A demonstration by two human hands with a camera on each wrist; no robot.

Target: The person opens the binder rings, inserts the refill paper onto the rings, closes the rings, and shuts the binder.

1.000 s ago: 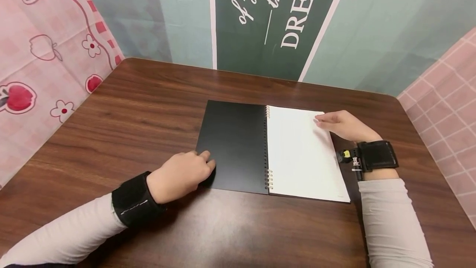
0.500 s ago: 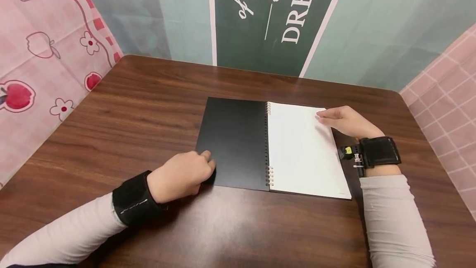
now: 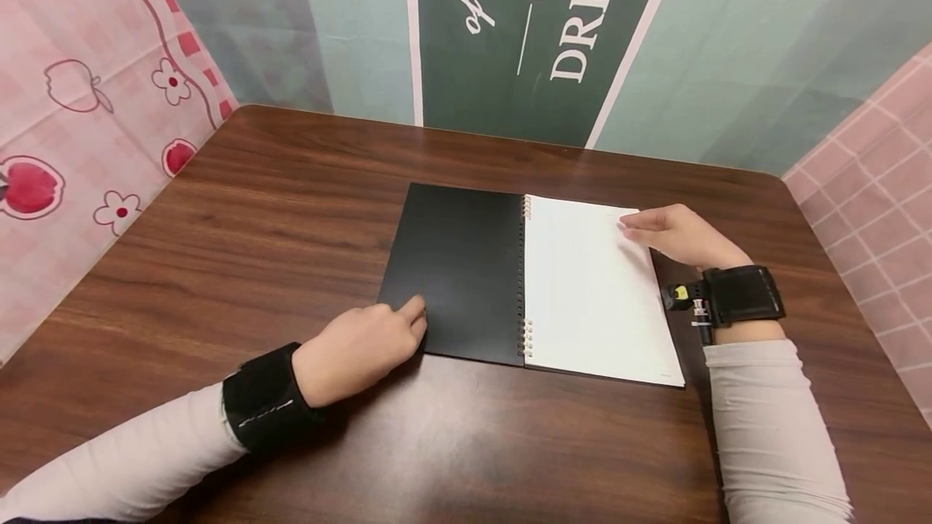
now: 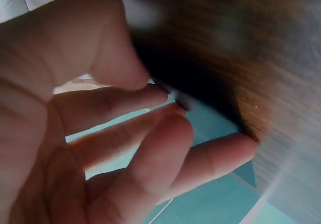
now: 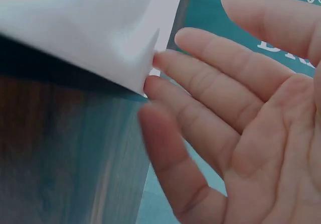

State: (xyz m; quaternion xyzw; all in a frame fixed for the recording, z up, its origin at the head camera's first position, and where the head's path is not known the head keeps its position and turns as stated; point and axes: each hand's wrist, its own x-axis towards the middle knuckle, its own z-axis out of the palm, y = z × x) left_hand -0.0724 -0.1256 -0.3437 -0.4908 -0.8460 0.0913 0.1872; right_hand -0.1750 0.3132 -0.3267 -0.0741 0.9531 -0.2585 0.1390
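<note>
A spiral-bound notebook lies spread on the table, its black cover (image 3: 466, 265) on the left and white pages (image 3: 586, 289) on the right. My left hand (image 3: 364, 352) pinches the cover's near left corner. Seen from the left wrist, the thumb (image 4: 113, 53) is bent towards the fingertips at the dark cover edge. Over the far right corner of the pages is my right hand (image 3: 677, 234). Its fingers (image 5: 205, 81) are nearly straight, and some tips touch the page corner (image 5: 128, 58) in the right wrist view.
The brown wooden table (image 3: 240, 209) carries the notebook. A green and teal backdrop (image 3: 502, 79) with white lettering stands behind it. Apple-print cloth (image 3: 95, 87) hangs on the left, and a pink tiled surface (image 3: 881, 168) borders the right.
The left hand has shifted slightly forward and right, and the cover side of the notebook has moved a little away with it. My right hand has stayed at the page corner.
</note>
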